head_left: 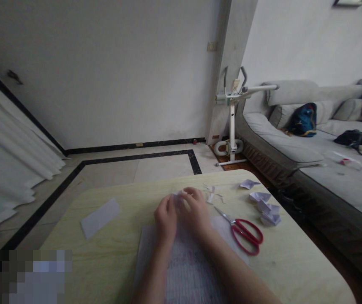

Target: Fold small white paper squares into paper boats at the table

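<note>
Both hands meet near the far middle of the wooden table point(120, 261), closed around a small piece of white paper point(178, 194). My left hand point(166, 215) grips it from the left, and my right hand point(195, 211) pinches it from the right. Most of the paper is hidden by the fingers, so its shape does not show clearly. Under my forearms lies a lined, written-on sheet point(190, 270). Red-handled scissors point(247, 236) rest to the right of my right hand, blades pointing toward the thin paper scraps point(211, 194).
Several folded paper pieces point(265, 207) lie along the table's right side. A white paper strip point(100, 217) is on the left. Beyond the table stand a white exercise machine point(232, 114) and a grey sofa point(272, 135) with a blue backpack point(306, 120); part of a person shows at far right.
</note>
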`<state>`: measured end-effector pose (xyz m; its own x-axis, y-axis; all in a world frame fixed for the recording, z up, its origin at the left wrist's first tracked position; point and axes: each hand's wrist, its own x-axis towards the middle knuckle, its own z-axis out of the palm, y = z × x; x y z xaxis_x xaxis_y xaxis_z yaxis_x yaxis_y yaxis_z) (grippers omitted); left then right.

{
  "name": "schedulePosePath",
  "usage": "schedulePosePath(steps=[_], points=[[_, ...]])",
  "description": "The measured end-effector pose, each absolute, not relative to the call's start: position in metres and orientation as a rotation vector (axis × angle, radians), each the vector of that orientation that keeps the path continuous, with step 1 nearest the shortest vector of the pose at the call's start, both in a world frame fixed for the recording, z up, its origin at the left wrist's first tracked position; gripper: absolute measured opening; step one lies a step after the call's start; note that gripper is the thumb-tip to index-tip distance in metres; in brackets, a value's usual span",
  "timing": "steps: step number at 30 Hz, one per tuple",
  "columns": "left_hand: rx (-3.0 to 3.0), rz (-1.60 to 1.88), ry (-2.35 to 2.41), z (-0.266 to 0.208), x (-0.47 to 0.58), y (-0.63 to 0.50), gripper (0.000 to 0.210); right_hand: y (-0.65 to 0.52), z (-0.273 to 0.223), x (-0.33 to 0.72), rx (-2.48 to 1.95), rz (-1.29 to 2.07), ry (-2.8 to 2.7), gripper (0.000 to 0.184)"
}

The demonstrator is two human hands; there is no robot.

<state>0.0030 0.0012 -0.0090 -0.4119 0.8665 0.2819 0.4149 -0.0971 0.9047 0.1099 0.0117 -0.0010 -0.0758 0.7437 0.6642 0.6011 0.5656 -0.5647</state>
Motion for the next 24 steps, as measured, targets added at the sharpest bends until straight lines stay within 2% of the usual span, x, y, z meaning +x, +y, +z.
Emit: schedulePosePath(steps=[3,6,13,17,24], points=[[1.439,1.501,1.757,-0.01,0.004,0.001,0.031,0.011,0.0,0.109,-1.116,0.199,-1.736,0.011],[1.473,1.5,1.74,-0.011,0.005,0.001,0.03,0.01,0.002,0.11,-1.093,0.254,-1.732,0.008],[1.497,1.558,1.661,-0.009,0.005,0.001,0.024,0.01,0.002,0.112,-1.108,0.386,-1.657,0.009],[1.39,1.559,1.675,-0.006,0.006,0.002,0.025,0.011,-0.001,0.111,-1.176,0.549,-1.551,0.023],[1.411,1.535,1.623,-0.001,0.008,-0.001,0.022,0.011,0.006,0.114,-1.144,0.621,-1.546,0.013]])
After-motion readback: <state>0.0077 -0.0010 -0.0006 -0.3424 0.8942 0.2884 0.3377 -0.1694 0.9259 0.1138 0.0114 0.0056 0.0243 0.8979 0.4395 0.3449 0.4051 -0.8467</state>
